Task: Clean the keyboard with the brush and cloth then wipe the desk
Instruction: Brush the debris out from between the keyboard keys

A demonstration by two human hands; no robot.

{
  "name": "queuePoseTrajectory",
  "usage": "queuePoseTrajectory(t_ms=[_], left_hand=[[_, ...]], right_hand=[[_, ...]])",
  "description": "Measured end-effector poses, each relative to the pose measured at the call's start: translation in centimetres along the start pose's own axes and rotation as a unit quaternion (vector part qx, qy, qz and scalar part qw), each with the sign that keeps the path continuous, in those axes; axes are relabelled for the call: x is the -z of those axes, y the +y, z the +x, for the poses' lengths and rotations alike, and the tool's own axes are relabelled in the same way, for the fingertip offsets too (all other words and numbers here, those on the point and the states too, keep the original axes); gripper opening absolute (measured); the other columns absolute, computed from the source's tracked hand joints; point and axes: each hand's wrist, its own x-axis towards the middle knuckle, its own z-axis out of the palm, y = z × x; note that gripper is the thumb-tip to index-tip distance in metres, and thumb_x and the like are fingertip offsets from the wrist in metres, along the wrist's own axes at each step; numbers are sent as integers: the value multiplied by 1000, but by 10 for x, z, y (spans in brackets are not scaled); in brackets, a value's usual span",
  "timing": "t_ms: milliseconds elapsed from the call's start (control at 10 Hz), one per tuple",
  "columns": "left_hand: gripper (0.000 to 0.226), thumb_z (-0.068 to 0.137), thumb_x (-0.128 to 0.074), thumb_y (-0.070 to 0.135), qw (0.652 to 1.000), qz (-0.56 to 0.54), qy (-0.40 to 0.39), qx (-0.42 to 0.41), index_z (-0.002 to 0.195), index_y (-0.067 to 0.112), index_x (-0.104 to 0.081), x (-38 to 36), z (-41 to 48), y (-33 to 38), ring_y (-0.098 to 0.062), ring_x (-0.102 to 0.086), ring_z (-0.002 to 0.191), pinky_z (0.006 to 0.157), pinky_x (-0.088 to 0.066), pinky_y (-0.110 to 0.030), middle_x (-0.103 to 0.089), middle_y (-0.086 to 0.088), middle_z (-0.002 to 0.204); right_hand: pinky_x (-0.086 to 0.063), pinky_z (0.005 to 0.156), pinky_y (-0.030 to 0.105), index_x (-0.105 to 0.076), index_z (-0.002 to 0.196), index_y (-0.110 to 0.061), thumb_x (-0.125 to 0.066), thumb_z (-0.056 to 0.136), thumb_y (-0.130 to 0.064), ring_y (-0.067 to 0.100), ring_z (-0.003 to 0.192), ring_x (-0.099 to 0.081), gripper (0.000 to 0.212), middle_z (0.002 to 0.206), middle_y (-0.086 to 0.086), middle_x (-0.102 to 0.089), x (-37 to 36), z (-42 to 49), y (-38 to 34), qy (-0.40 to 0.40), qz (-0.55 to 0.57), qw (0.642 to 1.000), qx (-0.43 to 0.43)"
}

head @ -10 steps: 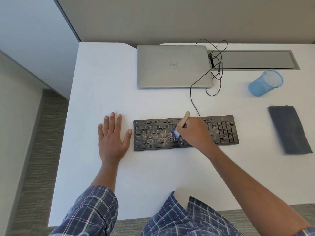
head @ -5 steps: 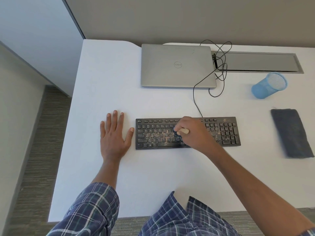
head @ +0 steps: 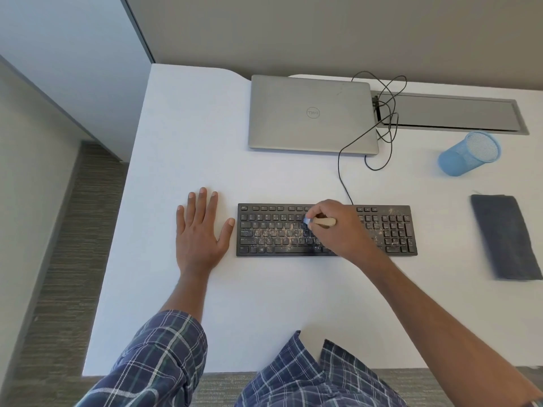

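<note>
Black and flecked with pale crumbs [head: 277, 232], the keyboard [head: 273, 218] lies mid-tabletop [head: 264, 304], its long axis running left to right. The right hand [head: 343, 230] curls its fingers round the wooden brush [head: 323, 222], with the handle roughly level and the blue bristle end pointing left onto the middle keys. The left hand [head: 199, 233] lies flat with fingers spread, just beside the keyboard's left end. Unbraced, the keyboard may slide, and hard strokes could push crumbs between keys.

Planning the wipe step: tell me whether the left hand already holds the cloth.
No, the left hand lies flat and open on the desk left of the keyboard, while the cloth lies untouched at the right.
</note>
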Motion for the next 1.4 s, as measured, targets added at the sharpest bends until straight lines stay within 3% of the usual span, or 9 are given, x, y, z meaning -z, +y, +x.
queuePoseTrajectory(t_ms=[200, 300, 600, 800, 900, 1000, 1100, 1200, 1400], left_hand=[[74, 109, -37, 60, 1000, 1, -2, 1, 172, 24, -24, -1, 1, 0, -24, -4, 168, 134, -11, -56, -13, 1, 181], [74, 109, -37, 60, 1000, -1, -2, 1, 172, 24, -25, -1, 1, -1, -24, -4, 168, 134, -11, -56, -13, 1, 181], [74, 109, -38, 60, 1000, -2, 0, 2, 172, 24, -24, -1, 0, 0, -23, -3, 168, 134, -11, -55, -12, 1, 181], [75, 108, -38, 60, 1000, -2, 2, 0, 172, 24, -24, -1, 1, 0, -24, -4, 168, 134, -11, -55, -13, 0, 181], [74, 109, -38, 60, 1000, -1, 4, -1, 172, 24, -25, -2, 0, -1, -24, -4, 168, 134, -11, -55, -13, 1, 181], [74, 109, -38, 60, 1000, 0, 3, -4, 172, 24, -25, -2, 0, -1, -24, -4, 168, 134, -11, -56, -12, 1, 182], [74, 109, -38, 60, 1000, -1, 4, -3, 172, 23, -25, -1, 1, -1, -24, -4, 168, 134, -11, -56, -12, 1, 182], [75, 108, -39, 60, 1000, -3, 5, 0, 172, 23, -25, -1, 0, -1, -24, -4, 168, 134, -10, -55, -13, 1, 181], [75, 109, -37, 61, 1000, -1, 2, -3, 172, 24, -25, -1, 0, -1, -23, -3, 168, 134, -11, -55, -12, 1, 182]], right_hand=[[-48, 55, 26, -75, 89, -30, -71, 92, -11, 3, 63, -60, 20, 91, -14, -73, 8, -1, -6, -63, -6, 997, -53], [-43, 51, 15, -77, 92, -26, -71, 92, -8, 0, 62, -58, 19, 90, -12, -72, 15, 2, -11, -49, 5, 998, -50], [-57, 69, 30, -77, 99, -32, -70, 96, -11, 4, 80, -69, 23, 97, -17, -73, 4, 11, -11, -52, -51, 994, -81], [-43, 51, 13, -78, 97, -25, -61, 97, 4, -10, 60, -63, 34, 88, -9, -75, 11, 7, -9, -70, -23, 991, -112], [-40, 46, 12, -79, 97, -22, -59, 97, 4, -6, 53, -60, 33, 86, -6, -75, 15, 10, -13, -35, 8, 994, -106], [-41, 50, 10, -78, 98, -22, -61, 99, 1, -11, 59, -62, 29, 87, -6, -75, 14, 10, -16, -3, 15, 996, -93], [-45, 55, 11, -76, 94, -27, -62, 99, 1, -13, 71, -66, 32, 90, -9, -76, 6, 5, -12, -23, 9, 995, -96], [-51, 60, 21, -75, 91, -29, -64, 97, 3, -6, 78, -70, 35, 89, -13, -75, 1, -4, -7, -55, -3, 992, -112], [-39, 49, 9, -77, 97, -9, -64, 97, 4, -11, 52, -58, 18, 88, -5, -75, 16, 0, -19, -23, 30, 993, -108]])
